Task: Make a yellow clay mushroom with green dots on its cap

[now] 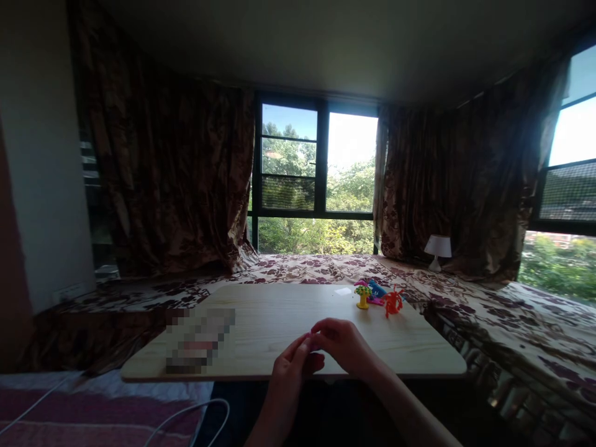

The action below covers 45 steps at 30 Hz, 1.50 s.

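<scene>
Over the front edge of the pale wooden table (pixel 274 310), my two hands meet with the fingertips pressed together. My left hand (pixel 294 359) is closed in a pinch, its thumb against the index finger. The right hand (pixel 342 344) reaches in from the other side, also pinching, with its fingers curled. Whatever they hold is too small or too hidden to name. Farther back on the table stands a small yellow figure with a green-dotted top (pixel 362 297). Beside it are an orange-red figure with many thin arms (pixel 393 302) and a blue piece (pixel 376 289) with magenta parts around it.
A blurred-out flat object (pixel 201 341) lies on the table's left side. A small white piece (pixel 343 290) is near its back edge. Behind is a flower-patterned cloth (pixel 302 268) with a white lamp (pixel 437 251) at the right. A white cable (pixel 205 403) loops at lower left.
</scene>
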### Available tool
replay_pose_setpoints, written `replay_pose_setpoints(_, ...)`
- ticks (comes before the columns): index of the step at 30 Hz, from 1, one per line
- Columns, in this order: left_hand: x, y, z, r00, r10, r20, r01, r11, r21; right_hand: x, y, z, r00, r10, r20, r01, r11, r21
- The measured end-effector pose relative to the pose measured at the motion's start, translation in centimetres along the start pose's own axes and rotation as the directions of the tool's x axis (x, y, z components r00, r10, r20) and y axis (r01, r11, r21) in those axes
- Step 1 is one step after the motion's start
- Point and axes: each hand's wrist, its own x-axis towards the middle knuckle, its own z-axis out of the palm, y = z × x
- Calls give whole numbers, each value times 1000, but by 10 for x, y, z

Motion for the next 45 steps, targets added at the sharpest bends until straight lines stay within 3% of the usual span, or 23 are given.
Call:
replay_pose_setpoints(9,0,3,2,1000,20,-20,-21,998,-59,-2,-3,-5,992,29,125,-30,1000,5)
replay_pose_setpoints(15,0,9,4,999,39,8,-38,997,-74,0,4,11,998,23,-63,-27,998,-64)
replay_pose_setpoints(18,2,11,-2,1000,11,27,-8,994,-105,0,-1,13,997,1,-83,-11,994,-111)
replay_pose_setpoints(22,7,8,-13,993,-71,94,88,979,-187,-2,-8,9,1000,5,23,-4,1000,-13)
replay_pose_setpoints(25,10,4,-16,996,-77,49,86,976,-198,-2,-8,6,998,1,60,-3,1000,24)
replay_pose_setpoints(30,8,4,-8,997,-23,-76,14,992,-122,-4,-7,8,999,-29,-16,27,994,-108)
replay_pose_setpoints(36,7,3,-4,998,-5,-70,-3,993,-118,-7,-15,8,992,-121,16,122,966,-229)
replay_pose_setpoints(40,7,2,-5,996,-40,-76,26,984,-179,-7,-19,5,994,-105,-13,97,949,-299)
replay_pose_setpoints(45,6,3,-9,999,-38,-4,37,987,-158,-9,-24,5,992,-119,29,122,947,-297)
